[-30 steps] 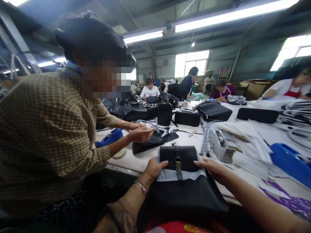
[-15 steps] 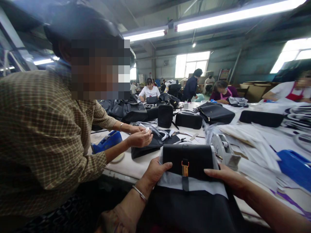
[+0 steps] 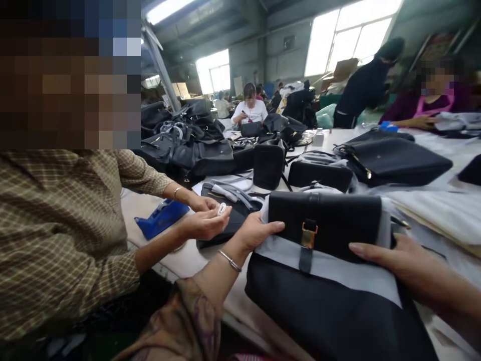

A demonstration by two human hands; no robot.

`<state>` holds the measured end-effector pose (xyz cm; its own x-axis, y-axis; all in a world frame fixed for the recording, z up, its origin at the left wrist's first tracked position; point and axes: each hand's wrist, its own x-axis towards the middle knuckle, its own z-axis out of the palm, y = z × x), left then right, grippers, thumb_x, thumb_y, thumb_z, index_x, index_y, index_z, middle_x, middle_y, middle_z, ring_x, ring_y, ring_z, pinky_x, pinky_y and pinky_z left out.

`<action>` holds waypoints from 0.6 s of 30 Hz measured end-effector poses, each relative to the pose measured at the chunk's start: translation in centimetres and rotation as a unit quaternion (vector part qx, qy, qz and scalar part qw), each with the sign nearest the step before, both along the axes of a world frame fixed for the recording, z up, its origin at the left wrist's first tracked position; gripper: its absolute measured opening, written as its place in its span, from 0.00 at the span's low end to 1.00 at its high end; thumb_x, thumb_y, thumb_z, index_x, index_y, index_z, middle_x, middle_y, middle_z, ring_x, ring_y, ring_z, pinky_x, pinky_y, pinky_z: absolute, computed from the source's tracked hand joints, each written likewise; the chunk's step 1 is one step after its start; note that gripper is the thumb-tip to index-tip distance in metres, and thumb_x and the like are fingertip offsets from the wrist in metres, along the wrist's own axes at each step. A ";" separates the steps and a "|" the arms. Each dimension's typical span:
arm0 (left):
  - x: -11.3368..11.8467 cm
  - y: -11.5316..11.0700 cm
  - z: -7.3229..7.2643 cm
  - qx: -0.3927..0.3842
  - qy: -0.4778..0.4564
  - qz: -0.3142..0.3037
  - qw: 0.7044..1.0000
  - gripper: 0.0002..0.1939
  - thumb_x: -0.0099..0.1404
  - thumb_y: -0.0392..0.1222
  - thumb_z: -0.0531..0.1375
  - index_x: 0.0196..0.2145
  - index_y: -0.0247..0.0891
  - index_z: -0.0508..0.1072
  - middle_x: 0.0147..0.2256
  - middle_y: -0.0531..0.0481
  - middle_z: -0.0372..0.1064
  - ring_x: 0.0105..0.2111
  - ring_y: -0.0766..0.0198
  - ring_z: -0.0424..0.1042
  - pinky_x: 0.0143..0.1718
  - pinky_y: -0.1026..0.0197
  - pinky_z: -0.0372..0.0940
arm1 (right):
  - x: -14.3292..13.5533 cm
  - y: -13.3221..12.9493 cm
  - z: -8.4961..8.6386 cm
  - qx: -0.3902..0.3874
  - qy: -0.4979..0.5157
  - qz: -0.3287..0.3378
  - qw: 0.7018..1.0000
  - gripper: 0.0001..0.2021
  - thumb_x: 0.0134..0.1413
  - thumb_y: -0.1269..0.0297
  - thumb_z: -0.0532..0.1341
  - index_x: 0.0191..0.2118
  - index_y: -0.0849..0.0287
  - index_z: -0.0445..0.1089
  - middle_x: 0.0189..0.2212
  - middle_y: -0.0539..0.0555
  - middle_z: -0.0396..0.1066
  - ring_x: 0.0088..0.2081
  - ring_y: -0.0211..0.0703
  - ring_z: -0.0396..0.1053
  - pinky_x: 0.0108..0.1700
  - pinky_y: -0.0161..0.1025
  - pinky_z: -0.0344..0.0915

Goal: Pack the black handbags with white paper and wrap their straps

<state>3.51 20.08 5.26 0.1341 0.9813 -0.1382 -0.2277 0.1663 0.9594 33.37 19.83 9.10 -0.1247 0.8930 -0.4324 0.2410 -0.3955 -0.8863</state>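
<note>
A black bag (image 3: 330,306) with a flap, a gold buckle (image 3: 308,236) and a short strap faces me at the table's front edge. White wrapping sheet (image 3: 338,271) lies between the flap and the body. My left hand (image 3: 259,231) grips the bag's upper left side, thumb on the flap. My right hand (image 3: 394,253) holds the right side, its thumb also on the flap. The fingers of both hands are hidden behind the bag.
At the left a person in a checked shirt (image 3: 71,215) holds a small white item (image 3: 221,208) close to my left hand. A blue tape dispenser (image 3: 161,218) and several black bags (image 3: 394,160) lie on the table (image 3: 135,205). Other people sit or stand beyond.
The view has turned and come nearer the table. The held bag appears larger and more tilted, still between both hands. The neighbouring person's hands still hold the small white item.
</note>
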 end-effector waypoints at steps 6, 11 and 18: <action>0.2 3.8 3.2 -0.014 0.124 -0.002 0.992 0.27 0.50 0.53 0.72 0.43 0.32 0.79 0.39 0.44 0.77 0.37 0.59 0.74 0.42 0.60 0.66 | 0.2 5.1 2.4 -0.062 -0.035 -0.014 0.997 0.31 0.24 0.44 0.73 0.42 0.46 0.75 0.32 0.59 0.80 0.36 0.73 0.76 0.39 0.63 0.76; 0.9 5.2 5.3 -0.005 0.117 0.096 0.988 0.29 0.58 0.61 0.65 0.46 0.31 0.76 0.38 0.44 0.75 0.35 0.63 0.71 0.37 0.64 0.64 | 2.5 8.5 7.6 -0.073 -0.056 -0.054 0.994 0.21 0.28 0.47 0.72 0.36 0.37 0.74 0.36 0.66 0.78 0.34 0.66 0.76 0.39 0.59 0.75; 5.9 3.5 6.2 -0.106 0.186 0.131 0.968 0.31 0.49 0.69 0.65 0.25 0.34 0.74 0.24 0.47 0.70 0.25 0.63 0.68 0.27 0.63 0.62 | 7.9 14.4 13.4 0.016 0.039 -0.129 0.991 0.17 0.34 0.56 0.73 0.36 0.50 0.76 0.39 0.61 0.79 0.36 0.58 0.77 0.47 0.56 0.74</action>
<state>9.38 23.59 11.49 -0.2127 0.9196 -0.3303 0.0665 0.3509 0.9340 41.28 34.26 22.53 0.0780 0.9126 -0.4013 0.0662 -0.4063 -0.9113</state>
